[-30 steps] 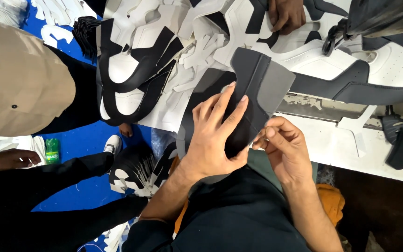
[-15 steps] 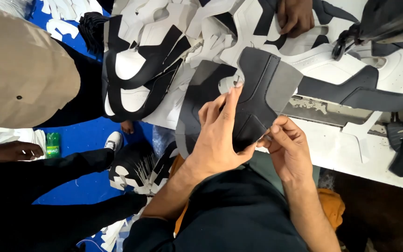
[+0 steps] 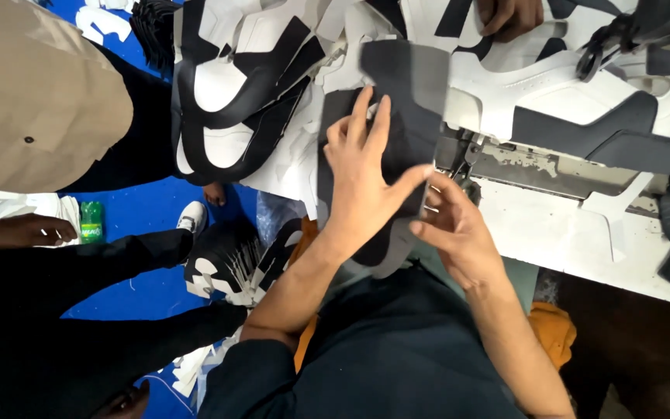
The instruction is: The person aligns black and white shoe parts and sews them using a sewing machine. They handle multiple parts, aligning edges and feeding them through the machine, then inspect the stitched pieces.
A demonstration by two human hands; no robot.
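In the head view, the left hand (image 3: pixel 362 182) lies palm-down and spread wide on a dark grey, flat-cut shoe-upper panel (image 3: pixel 409 101) of stiff sheet material, its fingers fanned toward the far side and the thumb stretched out to the right along the panel's edge. It presses the panel flat rather than closing around it. The left forearm runs down and to the left from the wrist to a dark sleeve near the bottom of the frame.

The right hand (image 3: pixel 455 225) sits just right of the left, half curled, with the forefinger and thumb drawn together at the panel's right edge; they seem to pinch that edge, though the exact grip is hidden behind the left thumb. The right forearm slants down toward the lower right.

The panel rests at the near edge of a white work table (image 3: pixel 552 233), partly overhanging the person's lap, right beside the worn metal bed of a sewing machine (image 3: pixel 521 159).

On the far side of the table lie stacked black-and-white shoe uppers (image 3: pixel 234 101), overlapping one another. Another person's hand (image 3: pixel 509 15) rests on the pieces at the top edge. To the left, a tan fabric shape (image 3: pixel 32 93) fills the corner above a blue floor (image 3: pixel 149 209), where a small green packet (image 3: pixel 91 221) lies beside a second person's hand (image 3: pixel 29 230).
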